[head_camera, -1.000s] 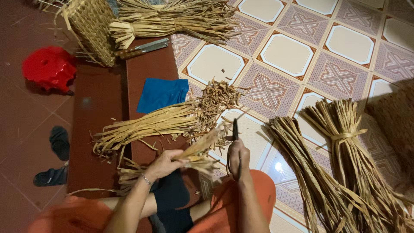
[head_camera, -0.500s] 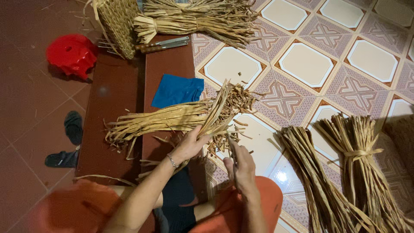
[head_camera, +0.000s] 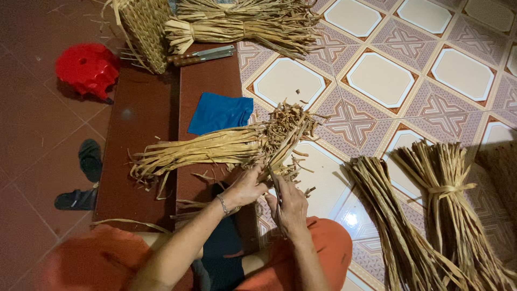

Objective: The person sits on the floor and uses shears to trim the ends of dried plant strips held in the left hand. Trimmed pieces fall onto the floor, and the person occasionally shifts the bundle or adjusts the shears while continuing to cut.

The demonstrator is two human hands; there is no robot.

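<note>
Fingers of left hand (head_camera: 246,187) clamp pale dried reed-strip bundle (head_camera: 215,148) near its frayed end, long axis approx 9-to-3 o'clock; right hand (head_camera: 288,202), at 4 o'clock, closed on thin dark blade (head_camera: 275,182).

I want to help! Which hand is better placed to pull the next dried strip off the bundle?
Probably the left hand: it already touches the bundle of dried strips. The right hand seems busy with a dark tool.
</note>
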